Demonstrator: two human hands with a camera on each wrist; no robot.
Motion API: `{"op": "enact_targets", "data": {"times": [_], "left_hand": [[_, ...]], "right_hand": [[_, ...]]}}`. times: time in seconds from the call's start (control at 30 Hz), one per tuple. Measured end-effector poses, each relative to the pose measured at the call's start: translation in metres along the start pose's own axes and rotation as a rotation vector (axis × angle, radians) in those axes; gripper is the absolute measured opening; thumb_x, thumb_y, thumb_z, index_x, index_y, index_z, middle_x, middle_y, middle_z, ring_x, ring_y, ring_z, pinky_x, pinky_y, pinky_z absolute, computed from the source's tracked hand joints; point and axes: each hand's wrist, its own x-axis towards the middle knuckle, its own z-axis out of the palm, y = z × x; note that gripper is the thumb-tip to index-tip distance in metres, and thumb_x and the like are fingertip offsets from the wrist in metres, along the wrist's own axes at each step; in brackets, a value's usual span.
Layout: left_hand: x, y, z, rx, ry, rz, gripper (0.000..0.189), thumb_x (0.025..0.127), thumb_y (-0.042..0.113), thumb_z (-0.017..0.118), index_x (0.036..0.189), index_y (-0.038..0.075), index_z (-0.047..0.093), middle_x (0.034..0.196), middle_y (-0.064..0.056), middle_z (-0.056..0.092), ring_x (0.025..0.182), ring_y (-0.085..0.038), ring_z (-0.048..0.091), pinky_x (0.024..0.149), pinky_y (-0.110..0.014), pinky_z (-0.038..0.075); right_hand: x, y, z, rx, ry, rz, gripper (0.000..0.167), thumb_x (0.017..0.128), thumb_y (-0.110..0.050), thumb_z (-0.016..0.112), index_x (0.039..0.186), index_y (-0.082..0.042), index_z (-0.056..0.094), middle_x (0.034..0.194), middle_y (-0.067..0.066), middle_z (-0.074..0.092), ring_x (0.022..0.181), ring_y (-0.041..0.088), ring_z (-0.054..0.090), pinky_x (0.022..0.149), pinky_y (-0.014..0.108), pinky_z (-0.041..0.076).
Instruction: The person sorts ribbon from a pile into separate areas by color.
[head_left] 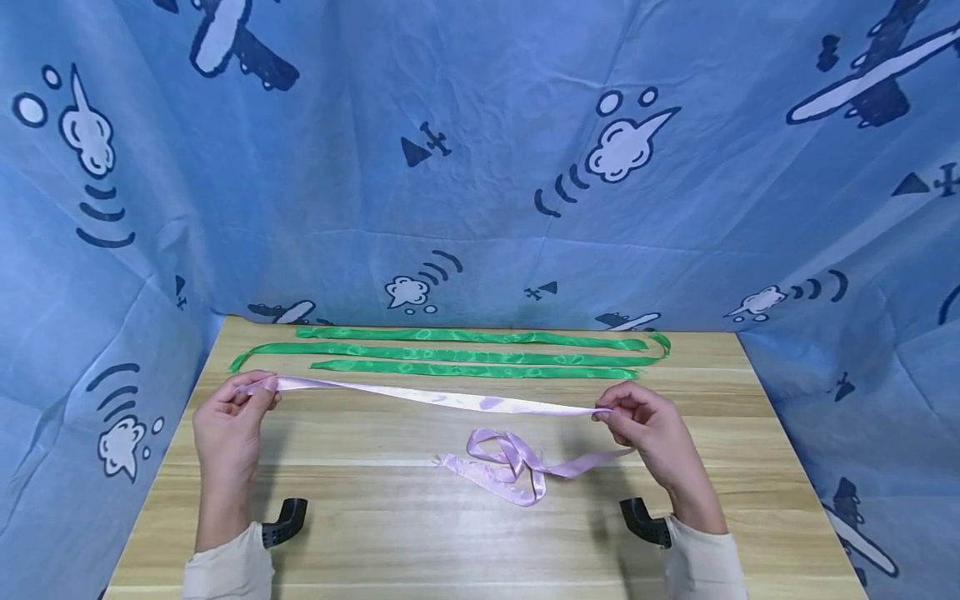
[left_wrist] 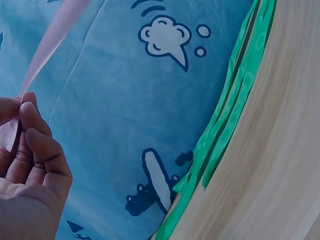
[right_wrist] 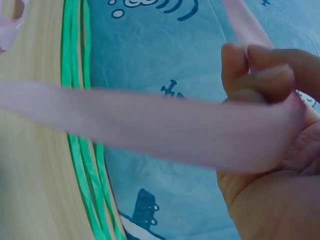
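A pale purple satin ribbon (head_left: 450,398) stretches between both hands above the table, slightly twisted along its length. Thumb and fingertips of the left hand (head_left: 234,421) pinch one end, and a short tail pokes out below the grip in the left wrist view. The right hand (head_left: 651,429) pinches the ribbon farther along. From there the rest runs down past the palm, as the ribbon (right_wrist: 150,125) shows in the right wrist view. Its loose part lies looped on the tabletop, with a frayed end toward the left.
Green ribbon (head_left: 450,355) lies in three roughly parallel rows along the back of the wooden table (head_left: 360,533). A blue patterned cloth (head_left: 480,167) hangs behind the table and at both sides. Black curved mounts (head_left: 285,522) sit at the wrists.
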Motion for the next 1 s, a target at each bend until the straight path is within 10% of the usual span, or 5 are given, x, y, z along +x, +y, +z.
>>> {"op": "enact_targets", "data": {"times": [0.57,1.0], "left_hand": [[0.007,-0.003,-0.006,-0.001,0.041,-0.051,0.012,0.093,0.003,0.077,0.105,0.000,0.078,0.087,0.006,0.075,0.070,-0.004,0.069,0.072,-0.014,0.059],[0.003,-0.004,-0.012,-0.054,0.026,0.006,0.019,0.088,0.003,0.082,0.105,-0.004,0.079,0.070,-0.002,0.075,0.055,-0.009,0.068,0.054,-0.018,0.056]], "right_hand": [[0.001,0.008,-0.018,0.165,0.032,0.031,0.016,0.102,0.008,0.058,0.110,0.001,0.069,0.083,0.000,0.071,0.070,0.008,0.068,0.060,0.020,0.055],[-0.003,0.005,-0.022,0.038,0.092,0.034,0.016,0.099,0.010,0.063,0.108,-0.001,0.071,0.090,-0.005,0.070,0.075,0.011,0.065,0.068,0.022,0.057]]}}
